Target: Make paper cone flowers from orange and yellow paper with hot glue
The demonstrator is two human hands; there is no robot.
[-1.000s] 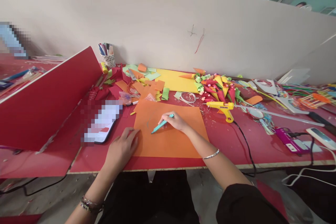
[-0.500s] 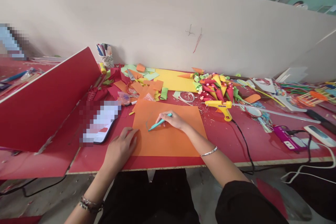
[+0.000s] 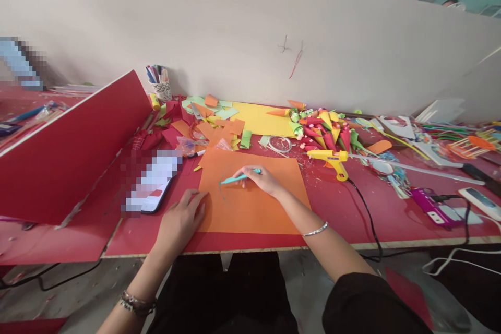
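Note:
A sheet of orange paper lies flat at the front of the red table. My right hand grips a turquoise pen, its tip at the upper left part of the sheet. A short, faint curved line runs down from the tip on the paper. My left hand rests at the sheet's left edge, fingers loosely bent and apart, with nothing in it. Left of the sheet lies a phone with a lit, blurred screen.
A yellow glue gun with its cord lies right of the sheet, near a purple power strip. Paper scraps, paper cones and a pen cup sit behind. A red board leans at left.
My right hand has shifted the pen tip slightly up along the curve, and the pen lies flatter. The drawn line reaches lower than before. My left hand stays in place.

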